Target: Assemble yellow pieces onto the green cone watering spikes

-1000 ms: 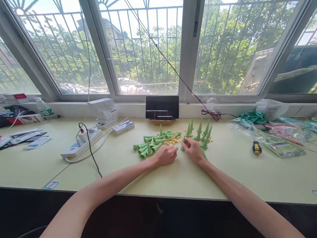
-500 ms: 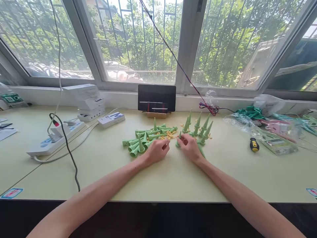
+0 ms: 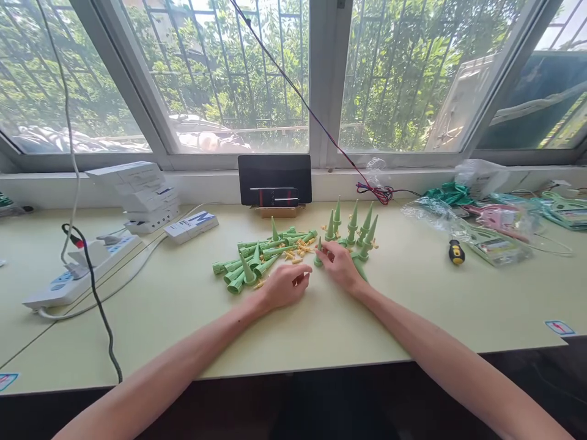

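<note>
My right hand [image 3: 338, 263] grips a green plastic spike [image 3: 318, 255], cone upward, just above or on the table. Left of it, my left hand [image 3: 285, 286] is curled with fingertips drawn together; whatever they may pinch is too small to make out. Small yellow valve-like pieces [image 3: 303, 247] lie loose beyond my left hand. A pile of green ribbed tubes and spikes [image 3: 257, 253] spreads to the left. Behind my right hand, several green spikes [image 3: 353, 225] stand upright with yellow pieces on their sides. Another green spike [image 3: 360, 267] lies partly hidden by that hand.
A tablet [image 3: 275, 171] with a phone [image 3: 279, 197] before it stands by the window. White boxes [image 3: 144, 195] and a power strip [image 3: 87, 272] with cables are on the left. A yellow-black stubby screwdriver [image 3: 455, 252] and plastic-wrapped items [image 3: 509, 241] lie right.
The view has swung a little to the right. My left hand has drawn back from the yellow pieces, toward the table's front. My right hand keeps hold of the spike.
</note>
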Motion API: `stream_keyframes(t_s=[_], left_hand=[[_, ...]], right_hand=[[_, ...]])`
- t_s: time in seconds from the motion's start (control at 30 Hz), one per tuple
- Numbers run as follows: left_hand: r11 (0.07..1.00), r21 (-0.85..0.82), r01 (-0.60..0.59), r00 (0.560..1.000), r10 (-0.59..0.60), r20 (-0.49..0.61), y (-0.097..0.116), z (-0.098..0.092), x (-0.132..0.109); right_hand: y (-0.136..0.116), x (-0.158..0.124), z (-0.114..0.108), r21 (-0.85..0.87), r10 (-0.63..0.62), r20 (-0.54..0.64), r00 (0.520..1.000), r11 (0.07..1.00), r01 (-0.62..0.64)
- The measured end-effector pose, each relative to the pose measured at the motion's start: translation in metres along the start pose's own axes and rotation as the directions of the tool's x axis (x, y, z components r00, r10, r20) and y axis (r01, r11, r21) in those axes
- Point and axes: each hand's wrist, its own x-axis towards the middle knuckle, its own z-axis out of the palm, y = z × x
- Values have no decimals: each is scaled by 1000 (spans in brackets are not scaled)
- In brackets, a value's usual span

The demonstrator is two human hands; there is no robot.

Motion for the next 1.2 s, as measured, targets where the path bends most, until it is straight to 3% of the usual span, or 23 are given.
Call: stream_keyframes(t_s=[0.17, 0.33, 0.57, 0.73, 0.87, 1.1, 1.2], left_hand=[[998, 43, 44, 994, -39, -104, -3, 9, 7], [995, 91, 33, 994, -23, -110, -4, 12, 10], [1000, 29, 8, 993, -5, -115, -4, 11, 7], [1000, 13, -3, 1000, 3, -26, 0, 7, 8], [998, -3, -66, 994, 66, 91, 3, 3, 7], [999, -26, -40, 990, 43, 131, 3, 5, 7], [1000, -9, 0, 991, 1, 136, 5, 4, 8]], right_hand=[[0, 0, 1, 8, -3, 4, 1000, 1000, 3], [-3, -1, -1, 11, 37, -72, 997, 999, -36], [-7, -3, -9, -135, -14, -169, 985, 991, -10], [-10, -4, -20, -296, -28, -68, 997, 955, 7], [-12, -4, -37, -486, 34, 69, 997, 874, 4], [-16, -22, -71, -665, 147, 67, 987, 744, -66], [-23, -27, -75, -672, 192, 100, 976, 737, -76]])
